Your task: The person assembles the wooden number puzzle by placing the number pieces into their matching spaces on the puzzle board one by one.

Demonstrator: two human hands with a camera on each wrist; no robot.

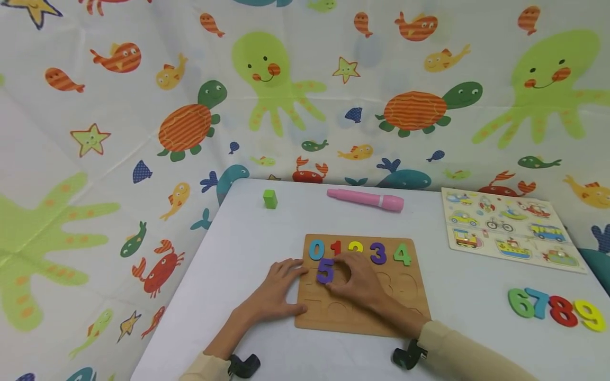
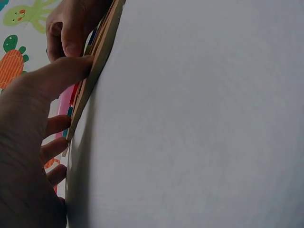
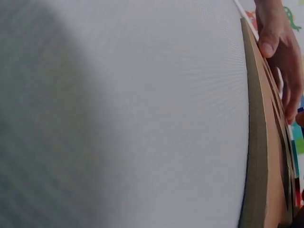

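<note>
A brown wooden number board (image 1: pixel 371 326) lies on the white table, its top row filled with coloured digits 0 to 4. My right hand (image 1: pixel 359 280) pinches a purple number 5 piece (image 1: pixel 325 271) by its right side, over the left end of the middle row. The 5 looks upright, and the hand partly covers the yellow 2 (image 1: pixel 355 246) and the red 1 (image 1: pixel 335 247). At the board's left edge, my left hand (image 1: pixel 274 288) rests with thumb and fingers spread; its thumb (image 2: pixel 71 71) touches the edge in the left wrist view.
To the right lie loose digits: a green 6 (image 1: pixel 520 304), blue 7 (image 1: pixel 538 302), red 8 (image 1: pixel 563 311) and yellow 9 (image 1: pixel 590 316). A vehicle picture board (image 1: pixel 512 230) sits behind them. A pink marker (image 1: pixel 364 199) and a green block (image 1: pixel 270 199) stand near the back edge.
</note>
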